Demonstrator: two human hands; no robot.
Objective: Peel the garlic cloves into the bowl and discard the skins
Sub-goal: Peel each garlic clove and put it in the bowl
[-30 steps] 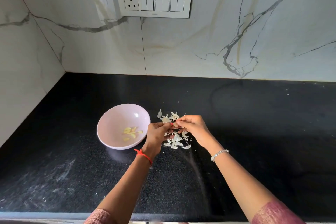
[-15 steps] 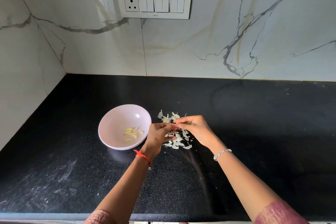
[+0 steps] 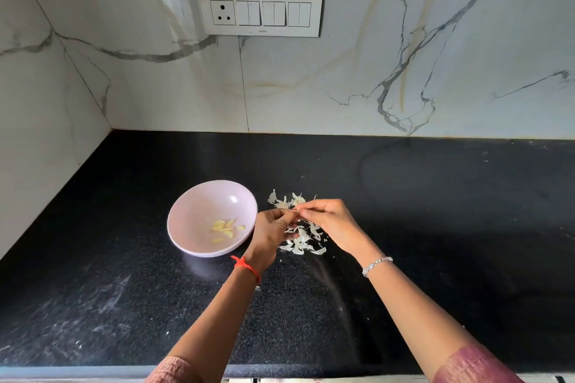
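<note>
White switch panel (image 3: 259,12), one round-pin socket at its left end, three pairs of rocker switches to the right, mounted on grey-veined marble wall (image 3: 404,56). Below the panel, black speckled countertop (image 3: 435,196); pale dusty smears (image 3: 102,298) far below and left of the panel.
</note>
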